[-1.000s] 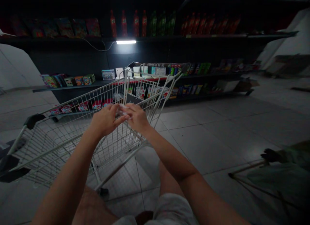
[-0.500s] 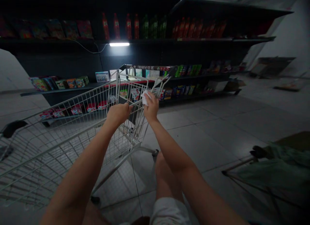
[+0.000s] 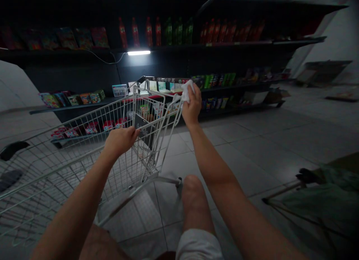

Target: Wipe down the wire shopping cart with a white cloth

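Observation:
A white wire shopping cart [image 3: 84, 140] stands in front of me, its front end pointing toward the shelves. My left hand [image 3: 121, 139] is closed around the cart's top side rail. My right hand [image 3: 192, 105] is raised at the cart's front right corner, fingers closed on a small white cloth [image 3: 186, 91] that touches the wire there. My bare knee [image 3: 192, 185] shows below, between my arms.
Dark store shelving [image 3: 174, 47] runs along the back, with bottles on top and packets and boxes lower down. A lit tube lamp [image 3: 138, 52] hangs under one shelf. Grey floor tiles [image 3: 252, 148] spread to the right. Another cart with a green cover [image 3: 316, 200] stands at the right.
My hands, together over the cart a second ago, have parted. The right hand rose with the cloth to the front corner. The left hand gripped the rail and slid back along it.

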The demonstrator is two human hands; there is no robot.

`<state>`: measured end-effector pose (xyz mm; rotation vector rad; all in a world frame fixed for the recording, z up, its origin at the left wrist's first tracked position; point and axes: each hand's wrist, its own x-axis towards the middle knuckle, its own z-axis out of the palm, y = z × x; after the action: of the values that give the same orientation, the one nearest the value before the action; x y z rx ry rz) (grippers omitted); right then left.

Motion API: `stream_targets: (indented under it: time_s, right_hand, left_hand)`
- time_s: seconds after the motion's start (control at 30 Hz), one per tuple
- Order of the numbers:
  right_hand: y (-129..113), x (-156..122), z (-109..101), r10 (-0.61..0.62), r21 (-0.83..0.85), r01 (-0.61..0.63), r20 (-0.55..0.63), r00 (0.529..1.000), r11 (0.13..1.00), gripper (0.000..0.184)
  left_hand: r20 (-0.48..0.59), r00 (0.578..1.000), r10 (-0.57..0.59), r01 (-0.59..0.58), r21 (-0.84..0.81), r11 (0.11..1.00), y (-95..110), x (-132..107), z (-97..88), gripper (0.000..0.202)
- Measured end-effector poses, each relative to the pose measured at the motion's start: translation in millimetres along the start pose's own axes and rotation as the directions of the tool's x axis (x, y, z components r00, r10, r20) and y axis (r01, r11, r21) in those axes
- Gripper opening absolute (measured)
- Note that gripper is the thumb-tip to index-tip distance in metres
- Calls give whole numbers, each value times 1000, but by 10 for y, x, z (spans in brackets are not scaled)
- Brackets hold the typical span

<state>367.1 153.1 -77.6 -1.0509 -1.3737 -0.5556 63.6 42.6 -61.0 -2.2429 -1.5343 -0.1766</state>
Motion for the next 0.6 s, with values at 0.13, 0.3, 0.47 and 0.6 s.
stream_targets:
  time_s: [0.13, 0.3, 0.47, 0.6]
  right_hand:
    - [-385, -404, -149, -203, 56, 196, 173, 964, 979, 66]
    - [-69, -62, -292, -42, -56, 42, 11, 999, 998, 74]
    - [-165, -137, -165, 23, -43, -24, -25, 999, 999, 77]
    - [-644, -663, -236, -165, 97, 152, 132, 978, 984, 74]
  left_hand:
    - [1, 1000, -12, 12, 30, 999, -134, -112, -10, 60]
    - [-7, 1000, -25, 25, 64, 998, -273, -287, -50, 58]
    - [9, 999, -37, 36, 31, 999, -420, -497, -106, 57]
    - [17, 996, -88, 88, 15, 996, -385, -536, -203, 59]
